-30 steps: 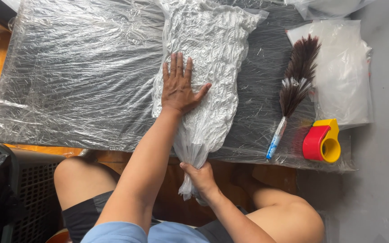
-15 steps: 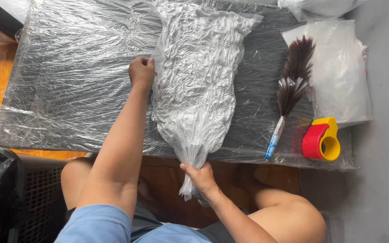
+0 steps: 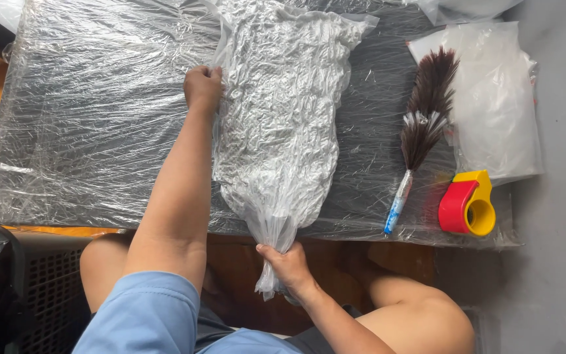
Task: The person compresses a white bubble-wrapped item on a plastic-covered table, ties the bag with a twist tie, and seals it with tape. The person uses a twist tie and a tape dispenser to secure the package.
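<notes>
Two hands work one crumpled clear plastic bag (image 3: 280, 124) that lies lengthwise on a table wrapped in plastic film (image 3: 86, 131). The right hand (image 3: 287, 262) is clamped around the bag's twisted neck, just off the near table edge, so the mouth is gathered and held shut. The left hand (image 3: 203, 85) is curled into a loose fist, pinching the bag's left edge near its far end. The bag looks flattened and wrinkled, with most air pressed out; judging from this, the gathering is done while the neck is not yet tied or taped. A feather duster (image 3: 420, 131) lies to the right, apart from the bag, beside a red and yellow tape dispenser (image 3: 466, 204) and a stack of clear bags (image 3: 499, 105).
</notes>
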